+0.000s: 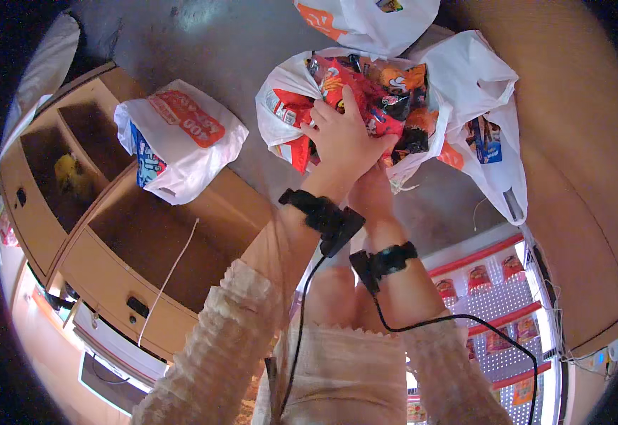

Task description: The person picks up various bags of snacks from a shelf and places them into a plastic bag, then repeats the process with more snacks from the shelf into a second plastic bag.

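My left hand (346,137) lies with spread fingers on red snack packets (334,85) inside an open white plastic bag (277,79). Its thumb points right across the packets. Beneath it, my right hand (374,186) is mostly covered; its fingers are hidden, so what it holds cannot be seen. Orange packets (402,79) and dark packets (412,141) fill the right side of the same bag. Both wrists wear black strapped devices with cables.
Another white bag (378,26) stands beyond. On the right is a white bag (479,74) with a blue packet (484,139). A white bag with red print (181,138) sits by wooden drawers (128,255) at left. A lit snack rack (495,297) stands lower right, beside a wooden panel (580,159).
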Demonstrator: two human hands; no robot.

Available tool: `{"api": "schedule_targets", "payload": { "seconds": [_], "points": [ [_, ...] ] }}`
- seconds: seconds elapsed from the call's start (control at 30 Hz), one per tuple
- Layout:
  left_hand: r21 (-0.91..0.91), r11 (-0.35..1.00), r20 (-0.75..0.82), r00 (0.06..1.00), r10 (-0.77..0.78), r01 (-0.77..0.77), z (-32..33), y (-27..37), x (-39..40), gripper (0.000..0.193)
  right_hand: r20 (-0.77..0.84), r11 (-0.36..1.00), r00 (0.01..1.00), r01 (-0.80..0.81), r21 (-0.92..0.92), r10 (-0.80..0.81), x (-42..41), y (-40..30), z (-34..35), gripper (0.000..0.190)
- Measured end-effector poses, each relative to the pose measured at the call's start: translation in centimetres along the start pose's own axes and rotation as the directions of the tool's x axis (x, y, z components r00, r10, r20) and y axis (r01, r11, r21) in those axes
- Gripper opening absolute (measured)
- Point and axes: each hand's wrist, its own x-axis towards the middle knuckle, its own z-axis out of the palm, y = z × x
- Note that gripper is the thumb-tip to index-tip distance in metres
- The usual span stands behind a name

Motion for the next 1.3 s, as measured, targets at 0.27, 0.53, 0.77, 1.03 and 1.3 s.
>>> {"api": "schedule_targets", "payload": {
  "seconds": [0.27, 0.53, 0.77, 1.03, 1.3],
  "points": [
    [0.152, 0.988, -0.017, 0.999, -0.039, 0.041, 0.0, -0.2, 0.5, 0.092, -0.580, 0.924, 0.736, -0.372, 0.085, 0.349, 4.0, 7.3, -7.5, 0.041],
    [0.175, 0.983, -0.168, 0.982, 0.082, -0.052, -1.3, -5.0, -1.3, 0.077, 0.357, 0.019, 0.763, -0.435, 0.900, 0.539, 4.6, 2.7, -7.8, 0.025],
    [0.349, 0.934, -0.187, 0.971, 0.151, -0.078, -7.9, -6.5, -2.8, 0.066, 0.265, 0.359, 0.916, -0.367, 0.858, 0.302, -2.9, -2.8, -11.4, 0.041],
    [0.488, 0.860, -0.280, 0.907, 0.314, -0.148, -10.8, -3.4, -2.6, 0.069, 0.293, -0.165, 0.929, -0.260, 0.951, 0.227, -3.4, -4.7, -13.7, 0.050],
    [0.686, 0.688, 0.043, 0.957, 0.285, -0.236, -2.2, -1.7, -1.1, 0.064, 0.338, 0.513, 0.842, -0.528, 0.676, 0.421, -3.3, -0.7, -5.0, 0.045]
  ]
}}
